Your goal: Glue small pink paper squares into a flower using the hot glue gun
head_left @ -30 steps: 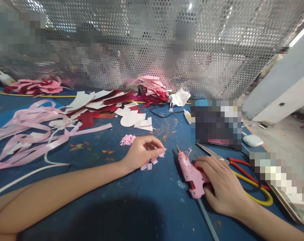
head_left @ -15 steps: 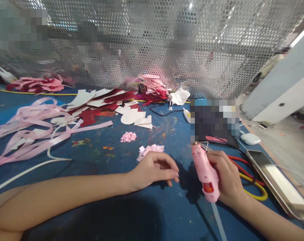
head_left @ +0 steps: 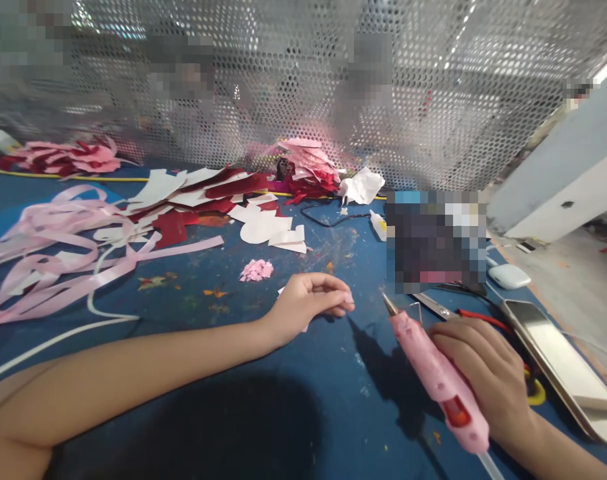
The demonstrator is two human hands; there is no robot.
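Observation:
My right hand point(head_left: 486, 373) is wrapped round a pink glue gun point(head_left: 436, 373), whose metal nozzle points up and left, with a clear glue stick out of its back end. To its left, my left hand point(head_left: 316, 303) pinches a small pale pink piece point(head_left: 349, 298) between thumb and fingers, apart from the nozzle. A heap of small pink pieces point(head_left: 257, 269) lies on the blue table point(head_left: 353, 427), left of that hand. Under the left hand another pile is mostly hidden; only slivers of it show.
Pink ribbon point(head_left: 58, 233) and a white cable lie at the left. Cut white and red sheets point(head_left: 193, 190) lie behind, before a perforated metal screen point(head_left: 283, 80). Scissors point(head_left: 433, 305), a phone point(head_left: 558, 360) and a white mouse point(head_left: 509, 276) are at the right.
My right hand has moved right and down with the glue gun, which now tilts further left. My left hand has moved up slightly and covers most of the nearer pink pile. The scissors' blades now show.

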